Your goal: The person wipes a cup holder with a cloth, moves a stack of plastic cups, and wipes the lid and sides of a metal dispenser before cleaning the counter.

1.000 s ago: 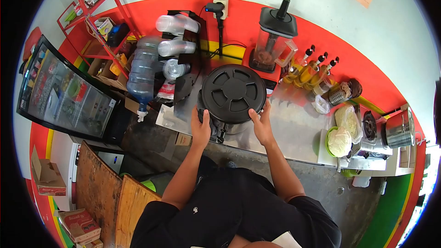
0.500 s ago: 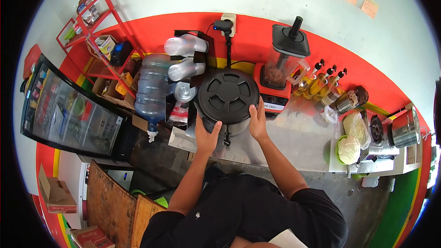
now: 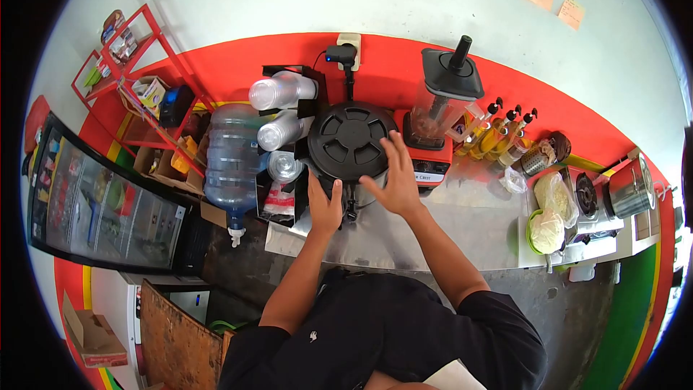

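Note:
A round drink dispenser (image 3: pixel 374 193) with a black vented lid (image 3: pixel 351 142) and a small tap (image 3: pixel 351 211) at its front stands upright on the steel counter in front of me. My left hand (image 3: pixel 325 204) is at its near left side, fingers straight and thumb apart, right beside the body and tap. Spread fingers of my right hand (image 3: pixel 395 179) overlap the lid's right edge, and the hand grips nothing. Close behind the dispenser's right side is a red blender (image 3: pixel 433 155) with a clear jug.
Stacked plastic cups (image 3: pixel 283 92) in a black holder and a large water bottle (image 3: pixel 234 162) stand left. Along the steel counter (image 3: pixel 462 227) to the right are pump bottles (image 3: pixel 491 137), bagged food (image 3: pixel 552 217) and a stove (image 3: pixel 586 195). A glass-door fridge (image 3: pixel 108 195) is far left.
The dispenser has moved back toward the wall, beside the cups and blender. My right hand has loosened from its side and spread its fingers; my left hand's fingers have straightened.

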`<state>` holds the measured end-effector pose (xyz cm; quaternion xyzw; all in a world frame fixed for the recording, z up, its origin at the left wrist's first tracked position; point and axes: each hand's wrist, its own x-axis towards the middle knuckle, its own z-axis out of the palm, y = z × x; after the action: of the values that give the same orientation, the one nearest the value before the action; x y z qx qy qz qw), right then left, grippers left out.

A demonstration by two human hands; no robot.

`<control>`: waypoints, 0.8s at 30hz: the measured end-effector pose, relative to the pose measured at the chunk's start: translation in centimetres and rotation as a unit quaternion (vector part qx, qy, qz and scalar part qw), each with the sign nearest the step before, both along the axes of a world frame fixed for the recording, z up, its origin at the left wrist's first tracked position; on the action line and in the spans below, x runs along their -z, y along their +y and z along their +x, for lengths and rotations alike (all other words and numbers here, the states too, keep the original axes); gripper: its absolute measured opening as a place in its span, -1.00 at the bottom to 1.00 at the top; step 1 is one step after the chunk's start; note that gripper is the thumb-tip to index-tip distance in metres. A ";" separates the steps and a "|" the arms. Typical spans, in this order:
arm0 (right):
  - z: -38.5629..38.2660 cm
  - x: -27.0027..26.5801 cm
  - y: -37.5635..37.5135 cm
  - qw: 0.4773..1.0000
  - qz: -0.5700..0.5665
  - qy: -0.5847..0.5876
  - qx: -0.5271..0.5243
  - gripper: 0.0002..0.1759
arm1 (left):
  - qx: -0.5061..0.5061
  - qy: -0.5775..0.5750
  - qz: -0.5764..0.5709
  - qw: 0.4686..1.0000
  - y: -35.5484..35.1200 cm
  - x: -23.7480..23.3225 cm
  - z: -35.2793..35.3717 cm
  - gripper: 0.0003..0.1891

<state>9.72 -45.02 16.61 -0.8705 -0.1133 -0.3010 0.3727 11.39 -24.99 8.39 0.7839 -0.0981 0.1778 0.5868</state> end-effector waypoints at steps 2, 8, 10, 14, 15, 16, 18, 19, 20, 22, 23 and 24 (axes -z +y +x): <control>0.1 -0.4 0.7 0.993 -0.109 0.008 -0.037 -0.10 | 0.000 0.010 0.013 1.000 -0.2 0.2 0.5 -0.13; 2.6 2.1 2.3 0.983 -0.176 0.007 0.051 -0.16 | 0.009 0.011 0.039 0.999 -0.6 1.5 1.6 -0.16; 3.7 1.9 2.9 0.982 -0.175 0.007 0.070 -0.18 | 0.044 0.000 0.025 0.999 -0.2 1.5 1.9 -0.17; 4.7 1.8 3.1 0.982 -0.169 0.011 0.084 -0.18 | 0.060 0.042 0.023 0.997 0.4 1.6 1.3 -0.21; 4.5 1.7 3.1 0.982 -0.169 0.017 0.076 -0.18 | 0.028 -0.009 0.034 0.999 0.4 1.8 1.1 -0.29; 4.5 1.6 3.0 0.981 -0.171 0.029 0.089 -0.18 | 0.050 0.040 -0.027 0.998 0.3 1.0 0.6 -0.36; 4.2 1.4 3.0 0.981 -0.178 0.038 0.074 -0.13 | 0.041 0.025 -0.073 0.996 0.7 1.6 0.2 -0.60; 4.1 1.1 2.9 0.980 -0.180 0.046 0.078 -0.13 | 0.046 0.032 -0.075 0.996 0.8 1.1 -0.2 -0.60; 4.1 0.8 2.7 0.977 -0.194 0.059 0.070 -0.09 | 0.067 -0.007 -0.081 0.994 1.1 0.4 -0.7 -0.65; 3.7 -0.1 2.4 0.973 -0.205 0.095 0.044 -0.01 | 0.087 -0.065 -0.087 0.990 1.2 -1.7 -1.4 -0.76; 3.7 -0.1 2.0 0.972 -0.205 0.104 0.044 -0.01 | 0.088 -0.056 -0.087 0.991 0.8 -2.6 -1.1 -0.76; 3.6 -0.2 1.4 0.981 -0.155 0.114 0.003 -0.01 | 0.111 -0.047 -0.102 0.987 0.2 -3.5 -0.7 -0.74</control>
<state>13.37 -43.64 16.80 -0.9465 -0.1127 -0.1802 0.2428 10.70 -24.75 11.89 0.6946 -0.1934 0.1573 0.6748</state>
